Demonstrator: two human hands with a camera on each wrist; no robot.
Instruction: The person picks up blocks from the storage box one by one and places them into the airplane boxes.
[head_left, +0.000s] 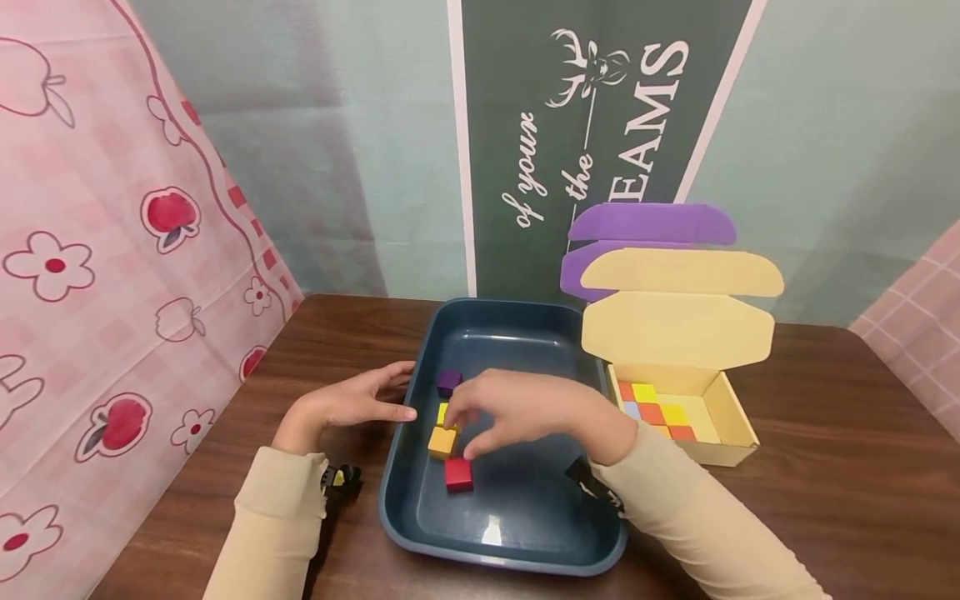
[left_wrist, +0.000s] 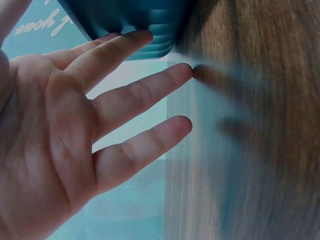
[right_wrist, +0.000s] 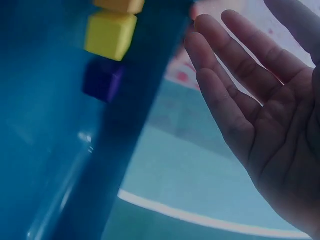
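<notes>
A dark blue tray [head_left: 525, 533] holds a column of small cubes along its left side: a purple cube [head_left: 449, 382], a yellow cube [head_left: 442, 413], an orange cube [head_left: 442, 442] and a red cube [head_left: 459, 475]. My right hand [head_left: 517, 404] hovers over them with fingers loosely bent. In the right wrist view this hand [right_wrist: 270, 115] has nothing in its grasp, beside the yellow cube [right_wrist: 107, 35] and purple cube [right_wrist: 102, 80]. At the tray's left outer wall is my left hand [head_left: 360, 400]; in the left wrist view its extended fingers [left_wrist: 110, 55] touch the wall.
Right of the tray stands a cream cardboard box [head_left: 738, 417], lid raised, with several red, yellow, orange and light blue cubes [head_left: 651, 414] inside. Behind it shows a purple lid [head_left: 652, 221]. All stand on a brown wooden table [head_left: 825, 483] before hanging cloths.
</notes>
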